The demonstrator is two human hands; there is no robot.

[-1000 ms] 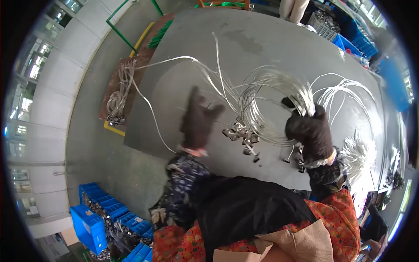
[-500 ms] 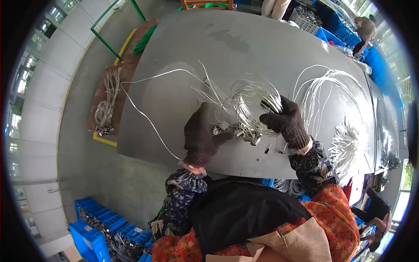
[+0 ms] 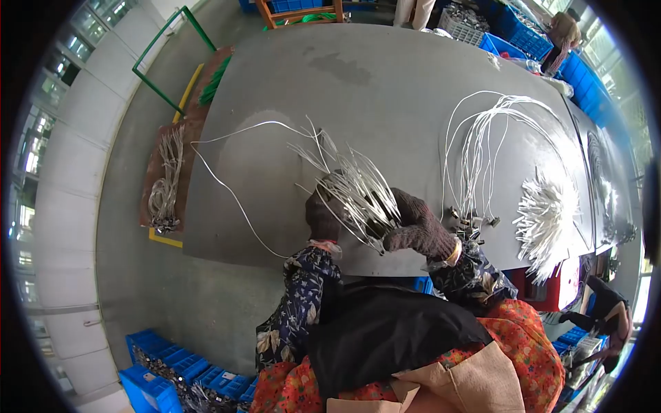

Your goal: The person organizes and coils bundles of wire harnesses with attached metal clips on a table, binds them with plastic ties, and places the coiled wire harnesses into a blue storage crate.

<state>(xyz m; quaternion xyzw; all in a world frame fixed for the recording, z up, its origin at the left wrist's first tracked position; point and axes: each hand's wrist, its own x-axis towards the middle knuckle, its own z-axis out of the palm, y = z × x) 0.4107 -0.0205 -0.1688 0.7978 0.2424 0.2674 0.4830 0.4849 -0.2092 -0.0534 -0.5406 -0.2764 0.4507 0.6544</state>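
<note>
Silver wire bundle [image 3: 361, 186] is held over the near middle of the gray table [image 3: 248, 89], between two dark gloved hands. Its near right part is grasped by the right hand [image 3: 418, 227], with the thumb on the near side and the fingers on the far side. The left hand [image 3: 322, 217] is set against the left side of the bundle. Its fingers are partly covered by wires, so it cannot be told if they are closed.

For good handling, the wires should be kept together by a firm but soft squeeze, so that none are bent or dropped. Loose ends should be gathered gently, not tugged. Care should be taken with the long wire [image 3: 237, 126], which is looped out to the left and back toward the left sleeve [image 3: 299, 286], where it could be snagged.

Farther right, a second wire bunch [image 3: 492, 113] is laid down, and metal clips [image 3: 471, 224] are seen near the right wrist. A white pile [image 3: 547, 220] is spread beyond them.

Half a second ago, the bundle was held in a round loop by the right hand, and the left hand was kept apart. Now both hands are brought together at the bundle, and its wires are fanned out.
</note>
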